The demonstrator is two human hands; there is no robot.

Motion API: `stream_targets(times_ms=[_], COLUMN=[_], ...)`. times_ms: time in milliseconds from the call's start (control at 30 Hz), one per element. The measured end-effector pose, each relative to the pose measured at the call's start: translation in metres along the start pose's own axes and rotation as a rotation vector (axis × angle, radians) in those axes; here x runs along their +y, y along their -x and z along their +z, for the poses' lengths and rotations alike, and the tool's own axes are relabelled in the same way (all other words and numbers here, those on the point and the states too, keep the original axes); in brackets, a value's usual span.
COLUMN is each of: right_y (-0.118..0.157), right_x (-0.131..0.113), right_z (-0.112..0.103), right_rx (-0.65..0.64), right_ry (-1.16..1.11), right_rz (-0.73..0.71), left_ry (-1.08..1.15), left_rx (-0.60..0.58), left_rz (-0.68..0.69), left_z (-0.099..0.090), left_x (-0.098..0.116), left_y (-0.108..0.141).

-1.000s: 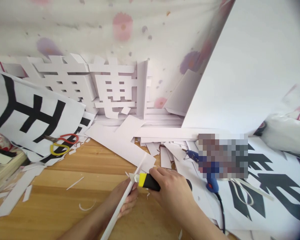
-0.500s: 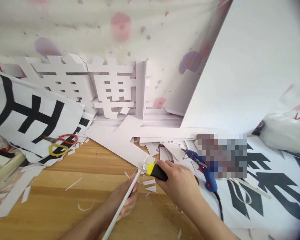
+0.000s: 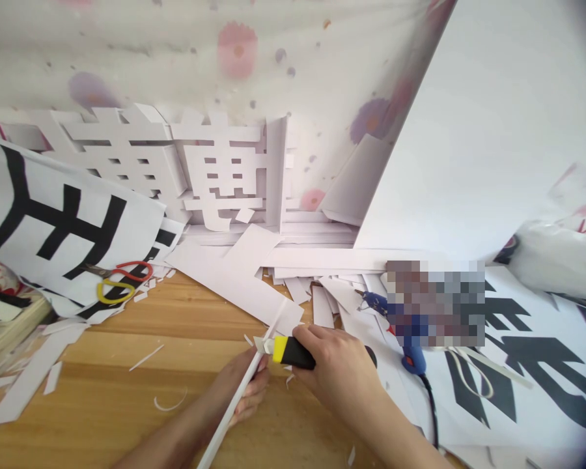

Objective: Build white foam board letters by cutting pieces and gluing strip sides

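Observation:
My left hand (image 3: 248, 385) is closed round a long narrow white strip of board (image 3: 228, 417), seen edge-on and slanting up to the right. My right hand (image 3: 336, 357) grips a black and yellow utility knife (image 3: 293, 352), its blade pointing left and touching or nearly touching the strip's edge just above my left fingers. Beyond the strip's upper end, a flat angular white board piece (image 3: 234, 280) lies on the wooden table (image 3: 97, 371).
Red-and-yellow-handled scissors (image 3: 114, 292) lie on the left by a printed sheet (image 3: 68, 221). A blue glue gun (image 3: 413, 355) with a black cord rests at right. White cut-out characters (image 3: 224, 169) stand at the back. Offcuts litter the table.
My right hand has drawn the knife down and left along the strip, closer to my left hand. My left hand and the strip have hardly moved.

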State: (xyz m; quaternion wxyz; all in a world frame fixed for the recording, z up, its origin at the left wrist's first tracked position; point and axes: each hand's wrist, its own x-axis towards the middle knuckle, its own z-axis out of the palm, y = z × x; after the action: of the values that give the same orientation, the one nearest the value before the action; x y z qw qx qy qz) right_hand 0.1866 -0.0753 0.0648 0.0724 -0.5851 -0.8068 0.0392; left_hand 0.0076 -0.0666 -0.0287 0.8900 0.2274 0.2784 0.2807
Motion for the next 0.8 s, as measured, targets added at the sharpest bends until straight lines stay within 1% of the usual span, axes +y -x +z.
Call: stream_targets(times_ms=[67,133,333,533,800], right_y=[0.000,0.000,-0.002,-0.004,-0.005], right_x=[0.001,0.003,0.007,0.011,0.014], right_z=[0.001,0.003,0.006,0.009,0.011], right_rx=[0.020,0.042,0.083,0.127,0.131], right_ry=[-0.001,-0.002,-0.025,-0.018,0.023], right_rz=[0.000,0.002,0.008,0.014,0.036], left_ry=[0.049,0.061,0.077,0.078,0.123], left_rx=[-0.042,-0.095,-0.194,-0.184,-0.202], left_rz=[0.007,-0.014,-0.042,-0.054,-0.083], left_z=[0.001,0.000,-0.002,0.002,0.002], left_x=[0.001,0.002,0.007,0.010,0.010], left_y=[0.000,0.000,0.001,0.003,0.003])
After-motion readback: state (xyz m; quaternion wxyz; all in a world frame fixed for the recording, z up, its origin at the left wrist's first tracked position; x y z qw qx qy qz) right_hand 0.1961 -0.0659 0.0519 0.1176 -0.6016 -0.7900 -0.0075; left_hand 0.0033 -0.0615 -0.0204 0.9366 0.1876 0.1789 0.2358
